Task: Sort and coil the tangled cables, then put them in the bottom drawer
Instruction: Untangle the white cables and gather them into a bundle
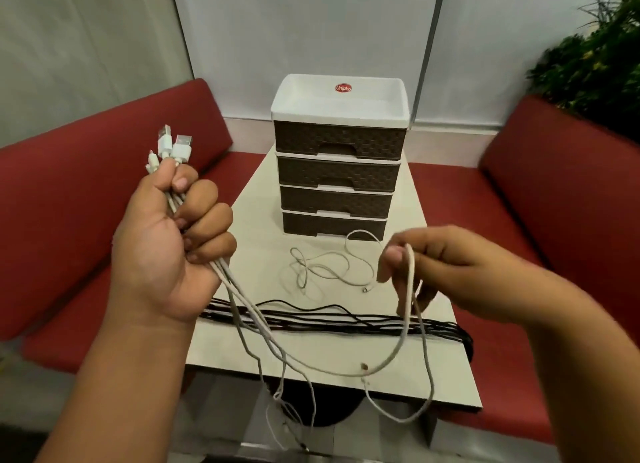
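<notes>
Small cream table (429, 369), rectangular, dark round pedestal base under it. Red bench seating (86, 192) wraps it on left, back and right; pale panelled wall behind, green plant (599, 57) top right corner. Grey floor below.

Drawer unit (337, 171) stands at far end of table: four brown woven-look drawers, all closed, white tray top with red sticker. Bottom drawer (334, 224) closed.

Left hand (173, 240) raised above table's left edge, fist tight round a bunch of white cables (239, 303); USB plugs (175, 145) stick out the top of the fist, cords trail down past the near table edge toward the floor. Right hand (446, 272) pinches one white cord (410, 275) between thumb and fingers; it hangs in a loop in front of the table.

Loose white cable (329, 268) lies tangled on the table just before the unit. Black cables (346, 320) stretched in a band across the table, draping over right edge.
</notes>
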A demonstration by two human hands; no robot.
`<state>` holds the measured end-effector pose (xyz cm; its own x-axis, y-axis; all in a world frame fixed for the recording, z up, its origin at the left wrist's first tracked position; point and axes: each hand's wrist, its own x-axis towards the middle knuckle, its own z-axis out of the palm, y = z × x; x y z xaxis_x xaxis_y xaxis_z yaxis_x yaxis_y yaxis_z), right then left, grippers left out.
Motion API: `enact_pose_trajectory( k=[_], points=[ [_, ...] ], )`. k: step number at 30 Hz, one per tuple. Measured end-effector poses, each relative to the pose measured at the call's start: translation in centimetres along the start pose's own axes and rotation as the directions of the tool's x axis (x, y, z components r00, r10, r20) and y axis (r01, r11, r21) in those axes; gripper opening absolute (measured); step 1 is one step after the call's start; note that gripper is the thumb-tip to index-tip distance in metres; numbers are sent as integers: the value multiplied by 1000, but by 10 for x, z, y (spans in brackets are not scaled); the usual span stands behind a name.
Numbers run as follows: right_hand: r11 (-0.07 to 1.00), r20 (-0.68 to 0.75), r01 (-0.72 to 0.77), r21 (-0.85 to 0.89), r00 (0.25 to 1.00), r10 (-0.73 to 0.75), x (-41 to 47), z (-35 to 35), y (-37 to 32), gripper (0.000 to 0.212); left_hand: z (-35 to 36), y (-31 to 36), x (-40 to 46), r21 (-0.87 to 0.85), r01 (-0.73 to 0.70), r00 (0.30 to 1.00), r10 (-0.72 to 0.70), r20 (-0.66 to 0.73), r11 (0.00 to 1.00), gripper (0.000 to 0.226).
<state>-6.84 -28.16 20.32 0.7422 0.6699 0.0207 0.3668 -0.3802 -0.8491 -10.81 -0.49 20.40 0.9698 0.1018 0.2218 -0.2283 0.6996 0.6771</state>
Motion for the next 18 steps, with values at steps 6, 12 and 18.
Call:
enact_pose_trajectory(
  k=[6,12,18],
  points=[
    [901,357,-434,21,845,399,11,64,111,25,-5,10,-9,-4,16,998,-16,57,1000,32],
    [838,382,-528,-133,753,535,15,71,167,35,-8,4,-12,53,38,999,-38,-9,998,36],
    [849,-109,-512,-127,858,501,58,44,185,17,-11,-14,-4,61,89,993,-84,-79,994,36]
  ],
)
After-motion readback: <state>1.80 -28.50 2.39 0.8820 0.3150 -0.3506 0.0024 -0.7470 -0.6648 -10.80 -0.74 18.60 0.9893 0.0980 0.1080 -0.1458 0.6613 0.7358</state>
